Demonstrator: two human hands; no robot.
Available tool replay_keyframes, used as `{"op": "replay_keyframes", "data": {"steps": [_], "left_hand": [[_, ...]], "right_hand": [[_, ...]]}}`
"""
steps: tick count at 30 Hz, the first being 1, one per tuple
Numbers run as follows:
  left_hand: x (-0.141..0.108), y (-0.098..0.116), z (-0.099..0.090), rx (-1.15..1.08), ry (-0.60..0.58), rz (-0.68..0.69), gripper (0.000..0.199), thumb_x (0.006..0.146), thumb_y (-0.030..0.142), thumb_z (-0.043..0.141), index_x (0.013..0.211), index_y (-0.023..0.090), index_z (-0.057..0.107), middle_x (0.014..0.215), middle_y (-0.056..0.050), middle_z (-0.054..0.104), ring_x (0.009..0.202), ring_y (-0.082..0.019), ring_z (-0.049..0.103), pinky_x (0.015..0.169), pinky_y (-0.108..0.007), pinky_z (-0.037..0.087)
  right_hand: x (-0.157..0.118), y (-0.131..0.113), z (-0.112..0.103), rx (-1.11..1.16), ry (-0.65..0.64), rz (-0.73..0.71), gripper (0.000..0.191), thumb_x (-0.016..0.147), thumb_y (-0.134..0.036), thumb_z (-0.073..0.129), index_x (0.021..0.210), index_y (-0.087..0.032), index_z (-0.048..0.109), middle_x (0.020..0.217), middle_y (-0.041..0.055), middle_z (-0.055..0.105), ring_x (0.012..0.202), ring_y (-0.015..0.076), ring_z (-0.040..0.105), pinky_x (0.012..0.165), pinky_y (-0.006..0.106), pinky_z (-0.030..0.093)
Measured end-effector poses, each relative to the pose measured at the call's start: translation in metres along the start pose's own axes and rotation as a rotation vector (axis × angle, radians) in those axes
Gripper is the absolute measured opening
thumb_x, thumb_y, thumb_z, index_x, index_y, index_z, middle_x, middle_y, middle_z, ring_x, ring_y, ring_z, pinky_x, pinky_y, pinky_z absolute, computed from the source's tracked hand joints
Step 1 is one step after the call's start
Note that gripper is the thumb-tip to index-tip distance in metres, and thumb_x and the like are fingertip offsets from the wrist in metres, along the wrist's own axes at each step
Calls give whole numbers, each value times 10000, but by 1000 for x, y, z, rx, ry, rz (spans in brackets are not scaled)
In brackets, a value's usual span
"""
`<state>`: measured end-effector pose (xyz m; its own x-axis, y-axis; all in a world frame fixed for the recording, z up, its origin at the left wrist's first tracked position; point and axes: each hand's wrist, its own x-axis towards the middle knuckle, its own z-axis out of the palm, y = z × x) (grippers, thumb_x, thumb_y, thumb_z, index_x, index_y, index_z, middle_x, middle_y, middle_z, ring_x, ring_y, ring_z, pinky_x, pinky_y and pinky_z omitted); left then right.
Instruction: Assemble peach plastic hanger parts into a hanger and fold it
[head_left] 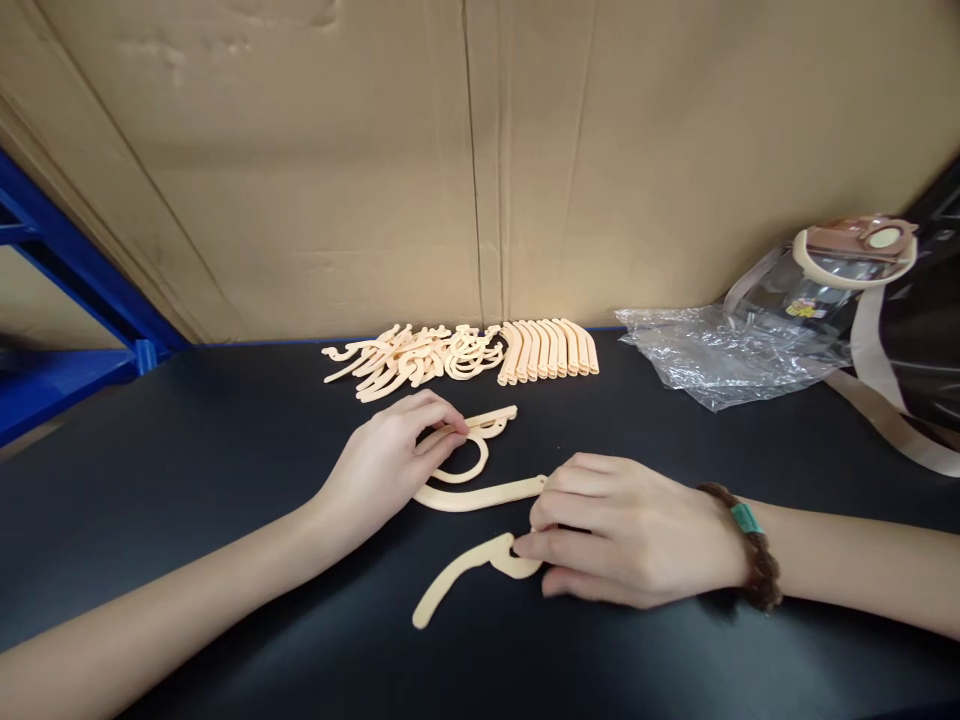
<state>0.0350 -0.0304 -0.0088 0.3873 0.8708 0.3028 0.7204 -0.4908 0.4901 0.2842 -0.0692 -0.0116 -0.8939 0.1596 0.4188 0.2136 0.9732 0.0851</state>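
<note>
Several cream plastic pieces lie on the black table in front of me. My left hand (401, 455) has its thumb and fingertips pinched together at a ring piece (484, 460), beside a straight-ended piece (495, 415). Below them a long curved piece (480, 497) runs from under my left hand to the fingertips of my right hand (622, 530). The fingers of my right hand bend down over a hooked piece (457, 580), whose curved arm points toward the lower left. Its right end is hidden under those fingers.
At the back lie a loose pile of cream pieces (401, 360), several rings (472, 352) and a neat row of curved pieces (547, 350). Clear plastic bags (712, 350) and a strapped bottle (832, 280) are at the back right, cardboard (300, 170) behind, a blue frame (82, 270) left.
</note>
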Motion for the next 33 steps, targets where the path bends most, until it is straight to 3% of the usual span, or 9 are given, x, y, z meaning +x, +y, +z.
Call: {"op": "replay_keyframes", "data": {"steps": [2,6,10,14,18,22,24,27,33], "left_hand": [[0,0,-1,28,14,-73,123,894,334,579,869,239,652,898,28,654,795,-155,605,686,-281,441],[0,0,-1,17,2,-111,176,907,360,548,994,259,661,951,18,653,816,-163,608,713,-297,444],[1,-4,0,3,8,-117,191,901,345,541,977,263,696,986,5,663,885,-184,618,772,-308,448],[4,-11,1,15,42,-74,172,886,324,553,931,246,700,960,-6,678,903,-200,615,796,-317,447],[5,-13,0,161,75,-78,167,880,261,532,885,259,699,942,-2,688,970,-240,582,872,-385,402],[4,-10,-2,197,84,-104,144,847,226,544,870,250,684,942,-1,690,970,-252,564,895,-413,389],[2,-7,-3,178,116,-32,158,863,211,509,895,234,661,971,-11,679,977,-244,554,901,-406,395],[-4,1,-3,138,138,182,206,929,197,427,989,217,623,1049,-30,654,1020,-216,539,912,-368,403],[-19,19,2,135,-123,525,222,907,327,595,1107,231,587,1203,-30,623,1187,-205,501,1024,-345,362]], "right_hand": [[0,-1,-1,-26,21,-21,223,962,-305,525,1009,-126,651,800,17,626,722,143,484,656,281,366],[-1,1,-1,-57,27,19,177,947,-124,485,949,-156,659,750,0,589,700,144,433,698,293,339],[-4,7,0,51,44,167,230,907,-44,499,756,-179,609,771,-3,587,731,135,441,702,287,313],[-5,13,2,174,115,341,276,852,26,488,697,-180,587,766,-5,555,731,121,457,690,271,313],[-3,11,1,145,214,517,166,857,-30,518,804,-167,595,824,6,589,752,124,489,712,286,338],[-2,6,-1,13,211,498,84,880,-204,590,901,-155,655,893,38,643,839,168,529,784,340,358],[-3,6,-1,-11,196,451,136,887,-274,612,881,-160,686,871,36,661,857,176,547,820,357,361],[-4,7,-2,-42,201,407,187,884,-319,632,827,-159,710,850,34,679,841,175,558,825,364,365],[-1,3,-17,-64,94,394,246,869,-385,647,809,-162,729,876,38,677,865,181,565,857,366,388]]}}
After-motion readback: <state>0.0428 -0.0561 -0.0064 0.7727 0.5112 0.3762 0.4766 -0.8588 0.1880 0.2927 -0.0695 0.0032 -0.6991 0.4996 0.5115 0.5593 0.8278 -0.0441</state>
